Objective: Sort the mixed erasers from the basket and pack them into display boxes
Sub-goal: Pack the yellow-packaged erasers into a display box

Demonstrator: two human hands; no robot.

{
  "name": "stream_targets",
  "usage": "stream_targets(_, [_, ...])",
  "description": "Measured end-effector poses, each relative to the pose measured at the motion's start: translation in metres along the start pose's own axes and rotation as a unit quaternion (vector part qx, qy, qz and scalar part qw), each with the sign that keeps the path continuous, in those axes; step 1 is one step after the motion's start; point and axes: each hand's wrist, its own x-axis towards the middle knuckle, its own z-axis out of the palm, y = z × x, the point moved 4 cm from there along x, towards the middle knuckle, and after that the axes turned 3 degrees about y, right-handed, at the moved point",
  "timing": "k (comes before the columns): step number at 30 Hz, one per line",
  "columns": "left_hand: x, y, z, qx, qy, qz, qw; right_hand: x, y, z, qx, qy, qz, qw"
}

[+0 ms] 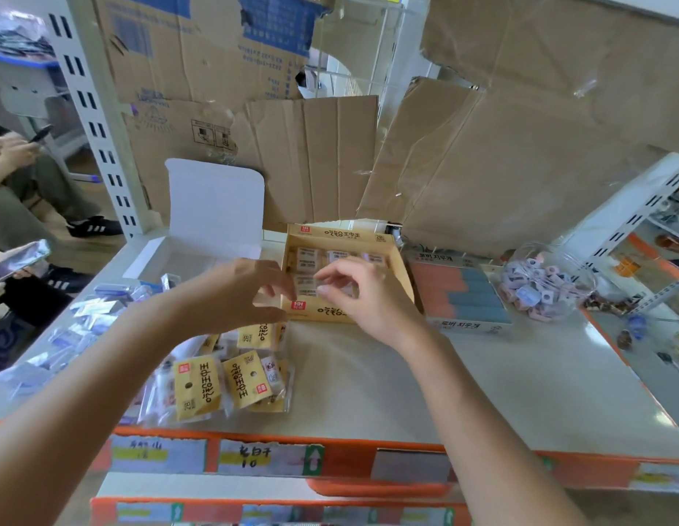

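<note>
My hands are close together over the yellow display box (345, 233). My left hand (243, 294) is at its near left corner and my right hand (355, 298) is above the wrapped erasers (309, 261) inside, fingers curled — the blur hides whether either one holds anything. Yellow-labelled eraser packs (235, 385) lie heaped just in front of the box, under my left wrist — a red-and-blue eraser box (455, 294) sits right of it.

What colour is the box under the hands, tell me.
Yellow box, black lettering, red logo squares; head view shows it.
</note>
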Motion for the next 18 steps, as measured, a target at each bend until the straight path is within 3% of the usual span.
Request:
stream_targets(10, [-0.034,-0.002,0.009,0.12,-0.021,-0.011,0.993,-0.017,0.0,0.017,-0.032,0.001,0.006,0.999])
stream_targets(18, [-0.031,0.002,0.018,0.136,0.024,-0.023,0.99,-0.019,-0.002,0.017,-0.019,0.001,0.01,1.0])
